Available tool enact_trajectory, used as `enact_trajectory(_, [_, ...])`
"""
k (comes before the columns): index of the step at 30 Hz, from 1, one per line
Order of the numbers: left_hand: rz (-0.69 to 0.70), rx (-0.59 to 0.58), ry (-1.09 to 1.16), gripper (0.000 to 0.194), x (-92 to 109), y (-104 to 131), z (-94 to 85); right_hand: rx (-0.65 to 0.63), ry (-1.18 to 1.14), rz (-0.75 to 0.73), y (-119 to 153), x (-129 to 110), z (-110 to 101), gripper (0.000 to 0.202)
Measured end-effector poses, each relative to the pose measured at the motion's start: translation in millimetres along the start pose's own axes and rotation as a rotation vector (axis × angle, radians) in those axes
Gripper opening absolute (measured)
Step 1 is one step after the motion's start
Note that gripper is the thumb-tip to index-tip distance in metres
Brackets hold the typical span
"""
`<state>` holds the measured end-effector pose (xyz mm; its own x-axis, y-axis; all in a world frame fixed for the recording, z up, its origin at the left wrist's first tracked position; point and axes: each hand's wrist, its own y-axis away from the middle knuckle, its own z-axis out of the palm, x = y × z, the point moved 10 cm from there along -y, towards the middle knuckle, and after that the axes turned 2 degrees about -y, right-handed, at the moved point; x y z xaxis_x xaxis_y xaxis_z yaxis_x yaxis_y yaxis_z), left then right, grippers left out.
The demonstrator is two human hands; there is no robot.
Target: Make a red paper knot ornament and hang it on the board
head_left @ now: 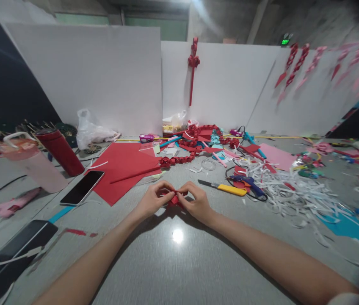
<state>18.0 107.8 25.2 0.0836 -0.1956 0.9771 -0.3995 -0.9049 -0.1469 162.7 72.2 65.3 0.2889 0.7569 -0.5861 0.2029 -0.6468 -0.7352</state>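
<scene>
Between my hands, just above the grey table (pixel 179 262), is a small folded red paper piece (pixel 175 200). My left hand (pixel 156 198) pinches its left side between thumb and fingertips. From the other side, my right hand (pixel 196 201) pinches it the same way, and the fingertips of both hands nearly meet. My fingers cover much of the piece. A yellow-handled utility knife (pixel 232 189) lies to the right of my right hand. Beyond my left hand are large red paper sheets (pixel 122 161) and a chain of red folded paper (pixel 179 160).
At left stand a red tumbler (pixel 60 152) and a pink bottle (pixel 33 163), near a phone (pixel 82 187) and a pink glue gun (pixel 11 203). A blue glue gun (pixel 246 182) and white paper strips (pixel 281 182) lie right. Red paper ornaments (pixel 194 61) hang on white panels.
</scene>
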Motion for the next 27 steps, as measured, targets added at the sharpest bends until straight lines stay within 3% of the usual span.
enact_trajectory(6, [0.013, -0.089, 0.061, 0.047, 3.0, 4.2, 12.2, 0.092, 0.025, 0.015, 1.5, 2.0, -9.9, 0.012])
enact_trajectory(11, [0.025, -0.082, 0.042, 0.036, 0.0, 4.1, 13.4, 0.101, 0.033, 0.001, 1.3, -1.2, -11.5, 0.011])
enact_trajectory(19, [0.022, -0.052, 0.003, 0.037, 5.0, 3.0, 9.5, 0.017, -0.017, 0.045, -2.6, 5.6, -5.2, 0.008])
enact_trajectory(24, [0.051, 0.003, -0.067, 0.034, 14.3, 1.2, -2.3, -0.049, -0.088, 0.093, -2.3, 12.3, 0.6, 0.008])
enact_trajectory(27, [0.052, -0.039, -0.115, 0.031, 21.1, 2.9, -1.3, -0.104, -0.169, 0.143, -1.4, 16.6, 6.9, 0.009])
